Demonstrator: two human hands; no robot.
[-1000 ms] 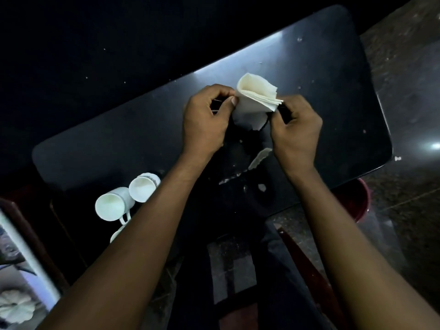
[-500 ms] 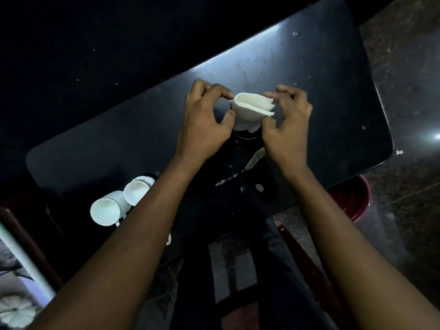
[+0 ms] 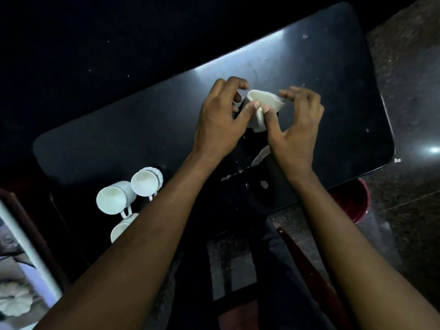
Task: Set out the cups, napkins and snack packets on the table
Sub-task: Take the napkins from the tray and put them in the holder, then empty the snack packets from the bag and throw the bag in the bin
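Observation:
A folded white napkin [image 3: 263, 101] is pinched between both thumbs over the middle of the black table [image 3: 333, 96]. My left hand [image 3: 221, 122] grips its left side with thumb and curled fingers. My right hand [image 3: 297, 129] presses its thumb on the napkin's lower part, the other fingers spread above it. Three white cups lie on their sides at the table's near left: one [image 3: 116, 197], a second [image 3: 146, 181], and a third [image 3: 122, 227] partly hidden by my left forearm. No snack packets are visible.
White scraps [image 3: 260, 156] lie on the table below my hands. A red bucket [image 3: 354, 206] stands under the table's near right corner. A white-framed object [image 3: 21, 253] sits at the left edge. Speckled stone floor [image 3: 404, 91] lies to the right.
The napkin has been lowered and pressed flatter, from a raised fan to a compact fold. Both hands closed in on it, thumbs now meeting at its middle.

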